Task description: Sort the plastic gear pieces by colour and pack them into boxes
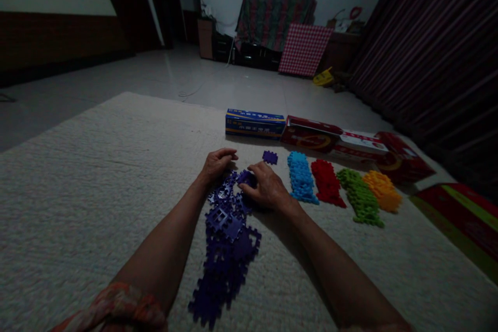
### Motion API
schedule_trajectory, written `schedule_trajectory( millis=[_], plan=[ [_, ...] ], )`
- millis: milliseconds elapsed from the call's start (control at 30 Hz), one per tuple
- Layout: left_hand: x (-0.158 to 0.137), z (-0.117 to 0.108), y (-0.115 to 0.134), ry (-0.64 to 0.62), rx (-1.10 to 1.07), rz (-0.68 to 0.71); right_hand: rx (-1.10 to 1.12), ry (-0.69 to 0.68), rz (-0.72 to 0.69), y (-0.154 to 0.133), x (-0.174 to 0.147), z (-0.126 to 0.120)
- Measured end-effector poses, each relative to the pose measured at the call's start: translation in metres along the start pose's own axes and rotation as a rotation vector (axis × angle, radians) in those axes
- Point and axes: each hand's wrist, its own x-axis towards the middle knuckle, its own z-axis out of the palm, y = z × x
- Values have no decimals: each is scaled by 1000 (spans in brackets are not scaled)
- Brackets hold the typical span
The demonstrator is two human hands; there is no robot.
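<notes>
A long heap of purple interlocking plastic pieces [229, 249] with notched edges lies on the mat in front of me, some with window-like cutouts. My left hand [218, 164] is at the far left edge of the heap, its fingers stretched out and holding nothing. At the heap's far right side, my right hand [267, 187] curls its thumb and fingers around a purple piece [246, 178]. A single purple piece [270, 157] lies flat and apart, just beyond my right hand.
Rightward lie piles of light blue pieces [301, 179], red pieces [327, 182], green pieces [360, 197] and orange pieces [383, 191]. Behind them, a blue box [254, 125] and red boxes [311, 134] form a row. A red and green box [462, 218] stands at right.
</notes>
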Motion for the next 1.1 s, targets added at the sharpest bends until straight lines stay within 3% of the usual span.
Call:
schedule_trajectory(
  millis=[400,567,733,900,1100],
  plan=[
    [-1,13,-1,-16,81,37,-48,-93,80,-2,3,3],
    [-4,22,3,51,-66,-7,-10,-141,121,5,7,-9],
    [-5,21,8,143,-205,-63,44,-53,102,18,10,-12],
    [-5,20,9,146,-203,-71,-74,103,83,38,19,-15],
    [-4,20,6,121,-191,-81,-291,24,225,60,43,-32]
  ],
)
